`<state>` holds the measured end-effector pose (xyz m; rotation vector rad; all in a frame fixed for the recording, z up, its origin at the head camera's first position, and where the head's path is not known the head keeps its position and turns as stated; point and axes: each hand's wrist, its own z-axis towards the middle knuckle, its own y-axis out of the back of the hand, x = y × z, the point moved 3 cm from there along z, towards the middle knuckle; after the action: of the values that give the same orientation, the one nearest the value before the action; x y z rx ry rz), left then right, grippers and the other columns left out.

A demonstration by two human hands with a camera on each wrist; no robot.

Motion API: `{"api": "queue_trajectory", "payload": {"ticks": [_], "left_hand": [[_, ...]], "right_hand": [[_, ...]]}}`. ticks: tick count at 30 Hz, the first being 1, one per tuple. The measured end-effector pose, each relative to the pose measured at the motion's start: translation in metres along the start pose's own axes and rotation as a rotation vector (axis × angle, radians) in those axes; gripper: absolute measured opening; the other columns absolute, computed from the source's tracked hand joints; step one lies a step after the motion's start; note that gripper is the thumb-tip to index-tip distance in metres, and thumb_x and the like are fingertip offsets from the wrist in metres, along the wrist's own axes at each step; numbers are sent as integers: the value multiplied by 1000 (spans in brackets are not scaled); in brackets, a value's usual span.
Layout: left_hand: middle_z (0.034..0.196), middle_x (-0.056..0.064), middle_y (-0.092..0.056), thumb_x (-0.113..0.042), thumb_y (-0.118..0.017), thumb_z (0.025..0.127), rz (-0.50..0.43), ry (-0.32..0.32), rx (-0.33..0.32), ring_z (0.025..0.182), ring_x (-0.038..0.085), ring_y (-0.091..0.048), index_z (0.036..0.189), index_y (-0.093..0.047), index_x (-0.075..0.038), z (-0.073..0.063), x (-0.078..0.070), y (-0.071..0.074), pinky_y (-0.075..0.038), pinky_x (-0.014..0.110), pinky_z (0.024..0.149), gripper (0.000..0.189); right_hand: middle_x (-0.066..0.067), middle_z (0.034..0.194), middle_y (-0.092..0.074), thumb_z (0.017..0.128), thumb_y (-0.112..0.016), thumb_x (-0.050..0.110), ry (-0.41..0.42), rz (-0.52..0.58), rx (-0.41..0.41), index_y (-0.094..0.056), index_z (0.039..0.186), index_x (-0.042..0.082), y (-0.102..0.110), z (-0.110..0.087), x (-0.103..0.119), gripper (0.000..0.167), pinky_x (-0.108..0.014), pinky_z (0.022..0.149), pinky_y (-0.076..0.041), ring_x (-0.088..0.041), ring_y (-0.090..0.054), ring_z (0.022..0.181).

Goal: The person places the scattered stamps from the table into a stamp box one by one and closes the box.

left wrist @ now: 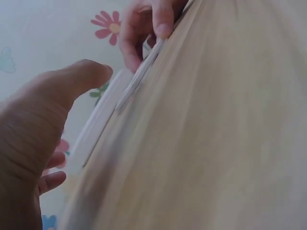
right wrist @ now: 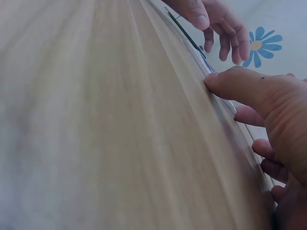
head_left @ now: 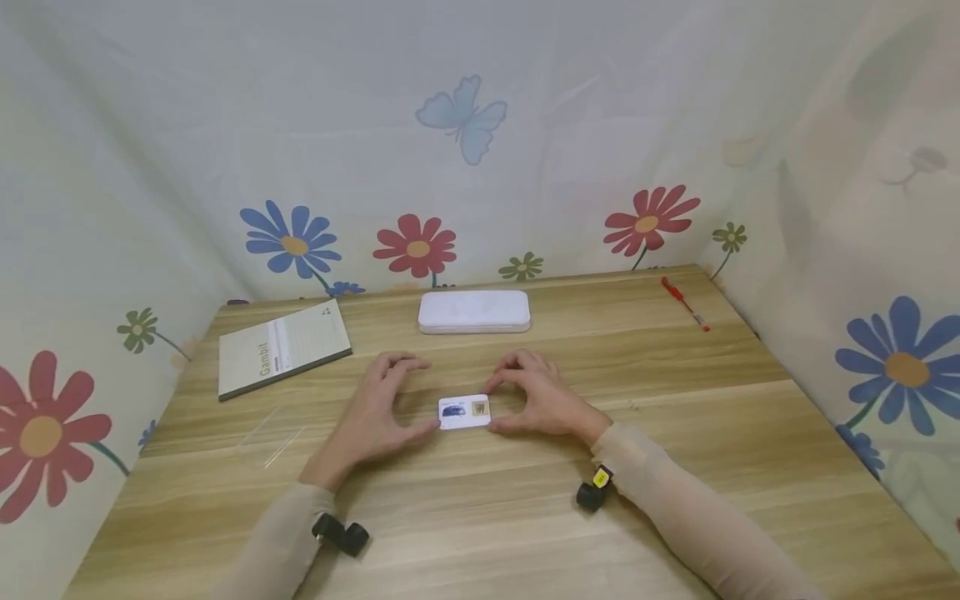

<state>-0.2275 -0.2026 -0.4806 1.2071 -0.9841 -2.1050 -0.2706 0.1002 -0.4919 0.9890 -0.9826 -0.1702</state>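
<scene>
A small, thin white rectangle (head_left: pixel 464 422) with rounded corners lies at the middle of the table, printed with a dark blue picture and a gold-brown square. Its right end is between the thumb and index finger of my right hand (head_left: pixel 543 396), which pinches it by the edges; the left wrist view shows this grip on the thin white piece (left wrist: pixel 144 72) side-on. My left hand (head_left: pixel 377 417) is spread at the other end, thumb tip right at the left edge and fingers arched away from it. In the right wrist view, the left hand's fingers (right wrist: pixel 235 40) hang loosely curved, holding nothing.
Behind the hands stands a long white case (head_left: pixel 474 311). A notebook (head_left: pixel 303 333) marked Gambit lies at the back left, with a clear plastic piece (head_left: pixel 283 447) nearer me. Toward the back right lies a red pen (head_left: pixel 684 302). Flowered cloth (head_left: pixel 480 200) surrounds the table.
</scene>
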Motion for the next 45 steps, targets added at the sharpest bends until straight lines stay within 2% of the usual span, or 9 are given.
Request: {"api": "queue_trajectory", "payload": {"ticks": [8, 15, 20, 24, 29, 35, 38, 41, 45], "left_hand": [[170, 10, -42, -47, -100, 81, 50, 71, -15, 155, 39, -43, 163, -51, -24, -12, 18, 37, -41, 71, 120, 97], [165, 17, -46, -35, -103, 79, 63, 51, -101, 153, 42, -41, 159, -57, -19, -31, 44, 76, -39, 75, 116, 94], [159, 20, -52, -27, -103, 78, 57, 50, -139, 147, 45, -45, 155, -60, -15, -52, 60, 100, -39, 77, 109, 89], [158, 22, -54, -24, -102, 79, 45, 94, -123, 145, 46, -45, 157, -59, -14, -71, 76, 114, -38, 76, 109, 89], [161, 25, -50, -30, -101, 82, 46, 168, -82, 146, 52, -44, 161, -55, -14, -97, 92, 122, -35, 83, 110, 93], [161, 28, -50, -36, -102, 81, 78, 218, -66, 143, 58, -44, 166, -51, -17, -123, 108, 125, -31, 87, 110, 101], [160, 28, -50, -41, -101, 81, 102, 246, -58, 144, 61, -41, 169, -48, -20, -129, 112, 125, -26, 88, 111, 104], [158, 28, -52, -46, -99, 82, 129, 271, -43, 144, 63, -39, 168, -48, -17, -134, 116, 124, -23, 88, 112, 104], [153, 27, -54, -47, -97, 85, 156, 276, -36, 142, 59, -40, 160, -56, -11, -137, 118, 122, -28, 86, 110, 92]], "right_hand": [[2, 144, -55, 82, -99, 46, -10, -1, 11, -80, 128, 30, 1, 0, 2, 52, -58, 117, -28, -29, -43, 143], [3, 143, -55, 83, -98, 49, -5, 8, 8, -79, 128, 33, 1, -1, 0, 51, -59, 116, -27, -27, -44, 141], [2, 142, -55, 83, -99, 47, 5, 14, 7, -79, 128, 31, 1, -1, 1, 51, -57, 116, -27, -27, -44, 140], [3, 141, -55, 83, -98, 50, 11, 1, 3, -79, 128, 33, 0, -1, 0, 52, -56, 113, -29, -27, -45, 139], [2, 141, -56, 83, -98, 49, 9, 6, 2, -79, 128, 32, 2, -1, 0, 51, -56, 114, -29, -27, -45, 139], [1, 142, -56, 84, -98, 50, 14, 0, 4, -79, 128, 31, 4, 0, 1, 52, -55, 112, -29, -27, -45, 138], [1, 142, -56, 83, -98, 48, 16, -5, 0, -79, 128, 31, 5, 0, 0, 52, -54, 112, -29, -28, -45, 138], [2, 142, -56, 84, -98, 48, 10, -8, 7, -79, 128, 32, 4, 0, -1, 51, -54, 114, -28, -26, -44, 139], [3, 142, -55, 84, -98, 49, 4, -4, 13, -79, 129, 33, 2, -1, -2, 51, -54, 115, -27, -26, -43, 140]]}}
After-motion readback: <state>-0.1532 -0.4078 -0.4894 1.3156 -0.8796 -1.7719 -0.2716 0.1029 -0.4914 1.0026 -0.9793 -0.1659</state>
